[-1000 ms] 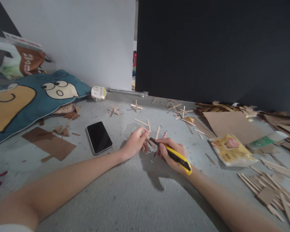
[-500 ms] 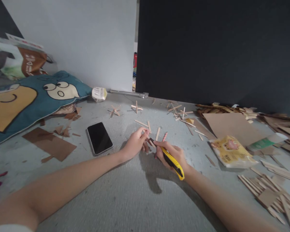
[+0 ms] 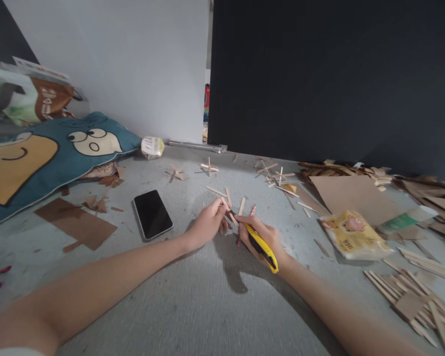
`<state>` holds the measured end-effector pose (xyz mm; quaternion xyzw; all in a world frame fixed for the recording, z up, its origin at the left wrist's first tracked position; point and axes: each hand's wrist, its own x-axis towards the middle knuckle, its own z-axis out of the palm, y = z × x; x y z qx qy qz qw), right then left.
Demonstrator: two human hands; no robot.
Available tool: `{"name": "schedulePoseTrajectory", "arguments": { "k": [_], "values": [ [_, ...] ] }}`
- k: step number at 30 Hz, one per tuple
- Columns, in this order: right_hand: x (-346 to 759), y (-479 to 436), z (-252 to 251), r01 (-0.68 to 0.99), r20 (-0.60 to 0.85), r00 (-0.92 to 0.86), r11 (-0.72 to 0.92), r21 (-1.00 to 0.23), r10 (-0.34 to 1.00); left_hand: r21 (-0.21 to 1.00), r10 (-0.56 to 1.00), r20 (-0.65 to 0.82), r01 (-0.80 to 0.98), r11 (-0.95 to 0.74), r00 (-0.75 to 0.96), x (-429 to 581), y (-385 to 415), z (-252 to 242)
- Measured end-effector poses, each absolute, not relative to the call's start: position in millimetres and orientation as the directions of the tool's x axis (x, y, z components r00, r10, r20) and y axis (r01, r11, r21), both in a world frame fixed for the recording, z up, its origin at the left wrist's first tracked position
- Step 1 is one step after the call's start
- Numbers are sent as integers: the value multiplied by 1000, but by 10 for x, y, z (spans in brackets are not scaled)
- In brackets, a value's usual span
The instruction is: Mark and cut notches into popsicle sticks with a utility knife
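Note:
My left hand [image 3: 207, 220], near the middle of the table, pinches a thin wooden stick [image 3: 233, 218] between thumb and fingers. A yellow and black utility knife [image 3: 261, 245] is gripped in my right hand [image 3: 264, 237], its blade end against the stick close to my left fingertips. Behind my right hand a red and white striped rod [image 3: 252, 210] shows, partly hidden by the fingers. Loose sticks [image 3: 242, 205] lie just beyond both hands. Farther back stand small crossed-stick pieces [image 3: 209, 167].
A black phone [image 3: 153, 214] lies left of my left hand, with brown cardboard [image 3: 76, 223] and a blue cushion [image 3: 96, 143] beyond. To the right are a yellow packet [image 3: 356, 235], a green and white tube [image 3: 406, 220] and a stick pile [image 3: 411, 301].
The knife and my right hand have shifted slightly up and left. The stick in my left hand shows more of its length above the fingertips.

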<state>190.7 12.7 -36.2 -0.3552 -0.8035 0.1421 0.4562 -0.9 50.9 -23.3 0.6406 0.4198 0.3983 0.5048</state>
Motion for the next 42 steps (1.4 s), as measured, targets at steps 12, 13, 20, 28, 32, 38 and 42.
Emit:
{"name": "schedulePoseTrajectory", "arguments": {
  "k": [12,13,20,28,32,38,42],
  "values": [
    [1883,157,-366,421,599,-208,624,-658,773,965,895,149,134,-223,420,-11,480,-247],
    [1885,158,-365,418,598,-209,624,-661,774,962,893,155,139,-233,423,-11,484,-254],
    [1890,162,-364,404,580,-226,617,-675,783,956,891,177,142,-257,417,-2,475,-248],
    [1874,153,-325,352,527,-204,564,-747,825,955,879,187,129,-268,439,-24,491,-259],
    [1872,158,-311,305,473,-194,511,-804,860,939,870,194,172,-299,453,-31,471,-228],
    [1870,173,-326,255,442,-215,487,-835,871,948,864,190,142,-285,466,-31,473,-227],
    [1872,174,-337,238,424,-240,476,-846,873,967,871,168,95,-237,463,-28,497,-255]
  ]
}}
